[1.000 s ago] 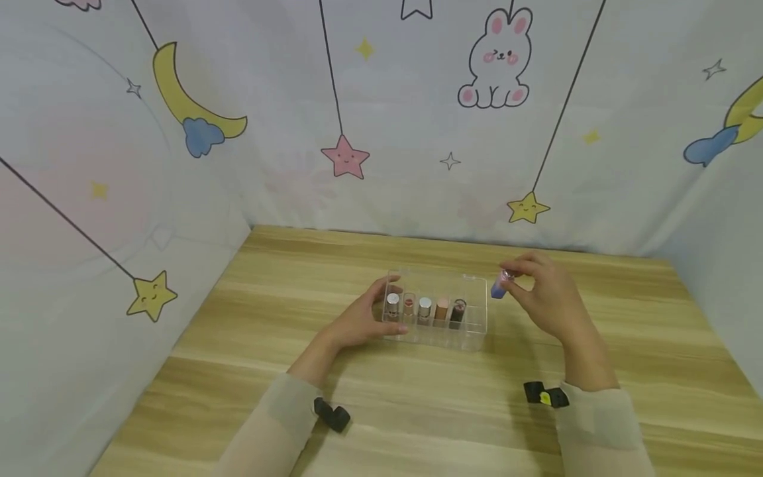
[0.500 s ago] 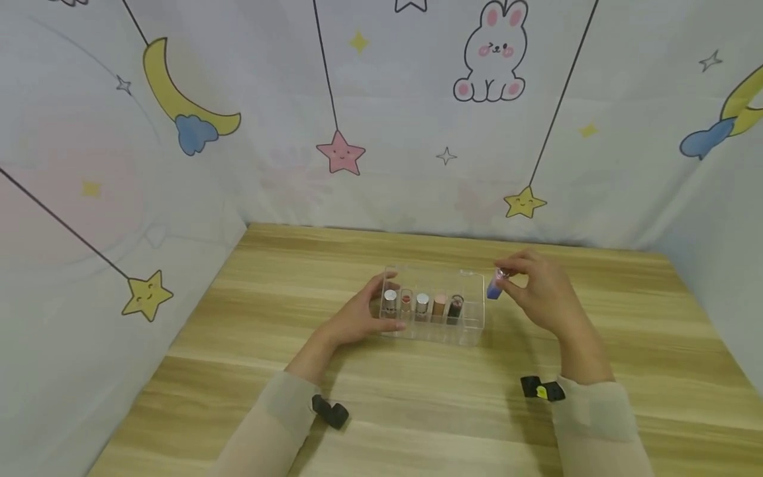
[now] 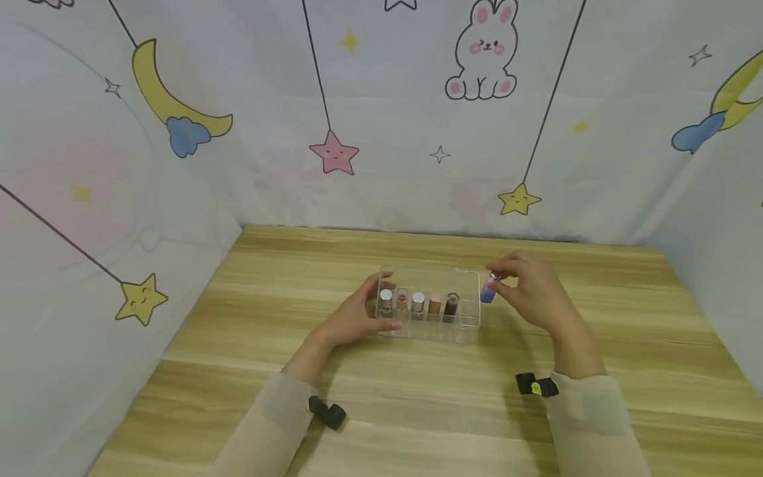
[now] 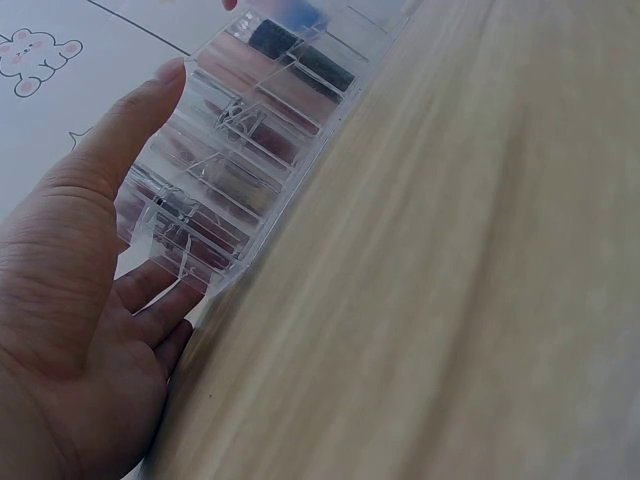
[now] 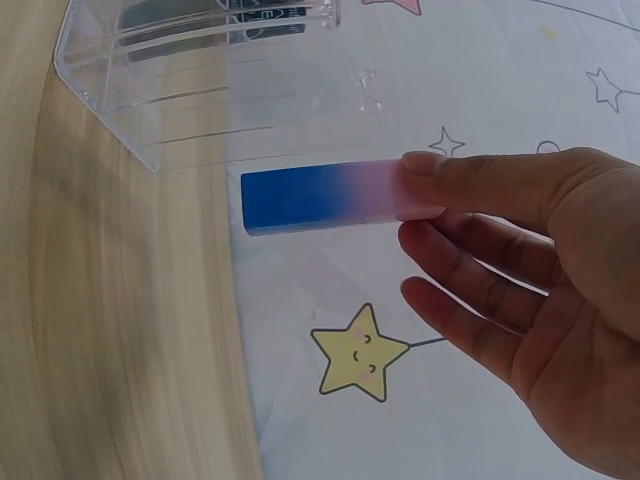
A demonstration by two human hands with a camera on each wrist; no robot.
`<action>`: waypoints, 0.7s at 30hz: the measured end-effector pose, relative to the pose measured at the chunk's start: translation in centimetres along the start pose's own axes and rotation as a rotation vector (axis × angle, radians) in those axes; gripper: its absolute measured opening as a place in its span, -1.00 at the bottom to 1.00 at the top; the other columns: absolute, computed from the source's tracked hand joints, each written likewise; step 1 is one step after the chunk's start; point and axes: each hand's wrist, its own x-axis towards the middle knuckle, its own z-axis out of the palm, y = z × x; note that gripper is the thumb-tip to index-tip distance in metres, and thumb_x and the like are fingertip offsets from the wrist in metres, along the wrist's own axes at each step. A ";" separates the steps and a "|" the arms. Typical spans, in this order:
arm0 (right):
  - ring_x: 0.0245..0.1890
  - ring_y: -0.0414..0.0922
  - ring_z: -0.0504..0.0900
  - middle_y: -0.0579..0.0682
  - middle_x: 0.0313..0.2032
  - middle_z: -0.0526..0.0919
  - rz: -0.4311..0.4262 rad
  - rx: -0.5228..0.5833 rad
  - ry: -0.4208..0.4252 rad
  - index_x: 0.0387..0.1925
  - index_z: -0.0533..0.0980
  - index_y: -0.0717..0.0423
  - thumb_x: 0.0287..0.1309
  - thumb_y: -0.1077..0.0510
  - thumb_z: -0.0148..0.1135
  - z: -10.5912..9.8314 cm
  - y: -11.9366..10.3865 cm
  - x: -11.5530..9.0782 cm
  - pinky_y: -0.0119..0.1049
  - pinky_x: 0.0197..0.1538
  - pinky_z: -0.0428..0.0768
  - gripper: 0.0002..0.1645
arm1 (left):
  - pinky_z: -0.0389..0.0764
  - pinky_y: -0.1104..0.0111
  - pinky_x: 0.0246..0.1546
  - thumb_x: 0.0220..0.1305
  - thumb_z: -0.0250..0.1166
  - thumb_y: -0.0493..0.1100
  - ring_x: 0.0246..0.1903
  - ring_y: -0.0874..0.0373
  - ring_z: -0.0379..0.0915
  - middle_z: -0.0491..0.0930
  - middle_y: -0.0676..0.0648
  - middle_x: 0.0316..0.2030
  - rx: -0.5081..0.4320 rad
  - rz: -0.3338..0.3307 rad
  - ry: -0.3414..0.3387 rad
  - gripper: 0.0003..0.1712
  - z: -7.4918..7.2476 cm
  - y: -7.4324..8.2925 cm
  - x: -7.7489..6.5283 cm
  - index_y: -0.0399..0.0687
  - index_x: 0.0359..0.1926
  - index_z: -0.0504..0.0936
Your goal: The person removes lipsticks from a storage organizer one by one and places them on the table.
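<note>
A clear plastic lipstick organizer point(image 3: 471, 319) stands on the table, and my left hand point(image 3: 348, 319) grips its left end, thumb along the front and fingers behind. Several lipsticks stand in its slots, among them a silver-capped one point(image 3: 386, 299), a peach-and-brown one point(image 3: 435, 305) and a black one point(image 3: 451, 309). Just off the organizer's right end, my right hand point(image 3: 532, 291) pinches a lipstick tube point(image 5: 310, 198) by its pink end between thumb and fingers. The tube fades to blue at its lower end and leans slightly. Slots at the organizer's right end hold nothing.
The wood-grain table point(image 3: 429, 404) extends around the organizer on all sides. Behind it hangs a white cloth point(image 3: 405, 199) printed with stars, moons and a rabbit. A black band device point(image 3: 327, 412) sits at the left wrist, another point(image 3: 536, 385) at the right.
The right hand has brought the lipstick slightly closer to the organizer's right end and turned it more upright. The left hand keeps its grip. The head view has shifted a little.
</note>
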 end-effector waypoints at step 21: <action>-0.06 0.12 0.71 0.16 -0.06 0.71 0.018 -0.022 -0.089 0.07 0.69 0.26 0.28 0.23 0.41 1.5 0.8 0.6 0.18 0.12 0.58 -0.66 | 0.14 -0.20 0.52 0.09 0.63 0.10 0.54 -0.06 0.18 0.37 0.09 0.45 0.007 -0.004 0.003 0.19 -0.2 -0.3 0.1 0.41 0.60 0.07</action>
